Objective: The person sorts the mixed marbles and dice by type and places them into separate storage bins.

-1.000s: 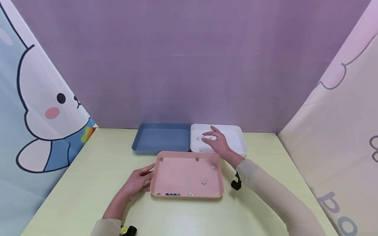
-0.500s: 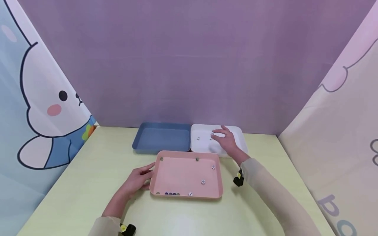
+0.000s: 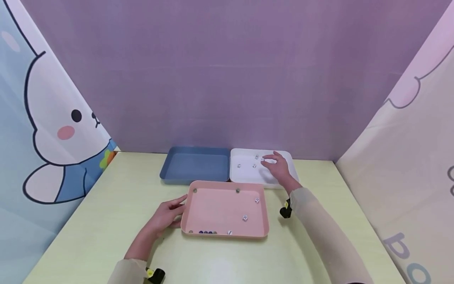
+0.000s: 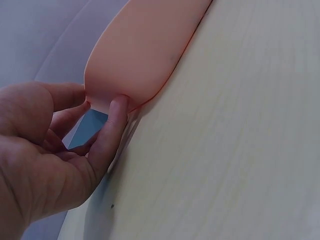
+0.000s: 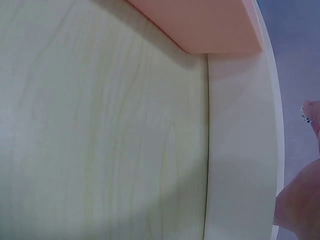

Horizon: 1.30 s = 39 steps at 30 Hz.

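Beyond the pink tray (image 3: 216,209), the right hand (image 3: 279,167) pinches a die (image 5: 304,115), likely light, hard, best held by opposite faces, as the left hand (image 3: 166,215) merely touches the tray's end.

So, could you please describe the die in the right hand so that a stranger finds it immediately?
In the head view, behind the pink tray, find the white tray, right of the blue tray. Above it, the right hand pinches a small white die. The other dice in view lie loose in trays; only this one is held.
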Available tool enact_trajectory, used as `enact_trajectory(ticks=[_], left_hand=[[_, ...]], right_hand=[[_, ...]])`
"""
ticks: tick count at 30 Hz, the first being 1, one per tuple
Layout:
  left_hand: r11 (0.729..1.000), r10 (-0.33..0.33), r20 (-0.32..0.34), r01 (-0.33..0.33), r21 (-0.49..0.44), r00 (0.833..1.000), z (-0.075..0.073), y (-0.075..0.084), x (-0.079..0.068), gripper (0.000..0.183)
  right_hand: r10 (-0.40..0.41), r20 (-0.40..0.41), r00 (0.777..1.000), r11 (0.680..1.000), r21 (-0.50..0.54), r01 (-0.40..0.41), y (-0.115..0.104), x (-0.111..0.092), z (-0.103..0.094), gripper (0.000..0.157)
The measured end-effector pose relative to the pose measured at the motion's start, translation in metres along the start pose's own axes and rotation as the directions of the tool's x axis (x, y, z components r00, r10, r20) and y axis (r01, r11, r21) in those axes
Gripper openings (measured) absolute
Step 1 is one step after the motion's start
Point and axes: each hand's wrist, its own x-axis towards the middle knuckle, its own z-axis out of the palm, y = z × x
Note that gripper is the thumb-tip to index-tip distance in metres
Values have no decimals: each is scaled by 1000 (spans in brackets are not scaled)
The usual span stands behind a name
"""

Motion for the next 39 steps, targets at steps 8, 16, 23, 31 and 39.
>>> enact_trajectory(ticks=[8, 16, 23, 31, 39], left_hand=[[1000, 4, -9, -3, 6, 1000, 1, -1, 1, 48], [1000, 11, 6, -11, -1, 1000, 1, -3, 2, 48], [1000, 12, 17, -12, -2, 1000, 0, -3, 2, 49], [1000, 16, 18, -16, 0, 1000, -1, -2, -1, 49], [1000, 0, 2, 0, 3, 1000, -1, -1, 2, 48]], right_hand=[[7, -27, 1000, 1000, -26, -7, 7, 11, -1, 30], [-2, -21, 1000, 1000, -8, 2, 14, 17, -1, 33], [-22, -9, 1000, 999, 40, 23, 14, 17, -2, 39], [3, 38, 999, 1000, 18, -4, 2, 15, 3, 37], [-73, 147, 986, 997, 13, 72, -26, 0, 6, 36]])
